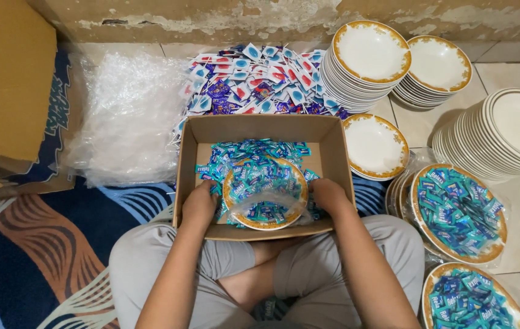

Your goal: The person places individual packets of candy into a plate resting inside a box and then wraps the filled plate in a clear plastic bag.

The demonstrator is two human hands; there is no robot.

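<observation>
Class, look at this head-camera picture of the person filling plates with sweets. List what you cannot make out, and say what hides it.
- Fingertips of the left hand and right hand, head view: buried in the small blue-wrapped sweets beside the gold-rimmed plate in clear film.
- Floor of the brown cardboard box: mostly covered by sweets.
- Lower filled plate: cut off by the bottom edge.
- Flattened brown carton: cut off by the left edge.

Matt cardboard box (339, 159), glossy ceramic plates (372, 50), shiny foil sachets (254, 85), crinkled clear plastic sheet (127, 116).
</observation>
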